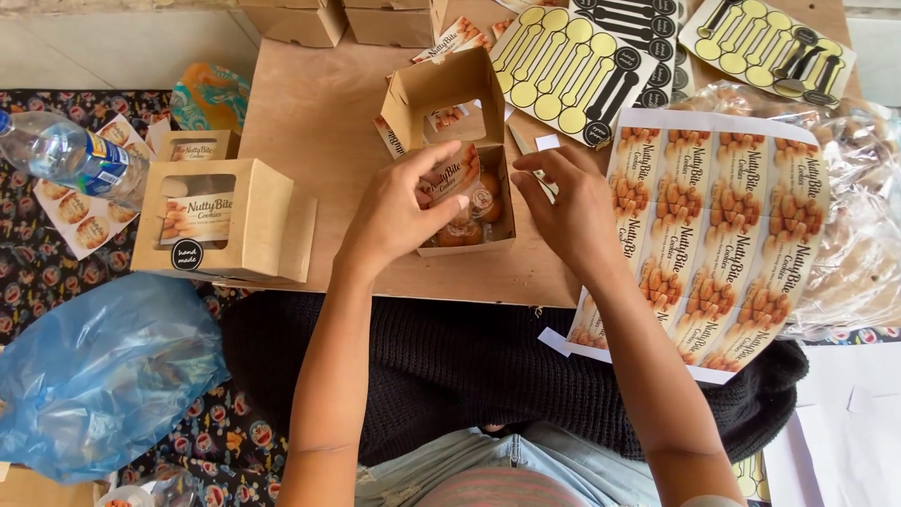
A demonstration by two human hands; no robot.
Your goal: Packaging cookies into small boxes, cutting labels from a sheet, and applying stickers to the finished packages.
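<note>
An open brown cardboard box (pixel 441 89) with a raised lid sits on the wooden board (pixel 310 122), holding cookies in clear plastic (pixel 466 230). My left hand (pixel 399 211) pinches a printed label strip (pixel 449 178) and holds it over the cookies inside the box. My right hand (pixel 568 207) hovers just right of the box, its fingertips near the box's right wall, fingers apart and holding nothing.
A closed windowed cookie box (pixel 218 223) stands at left. A sheet of printed labels (pixel 713 235) lies at right, gold and black sticker sheets (pixel 572 66) behind it. A clear bag of cookies (pixel 859 216), a water bottle (pixel 70 155) and a blue plastic bag (pixel 99 371) surround the board.
</note>
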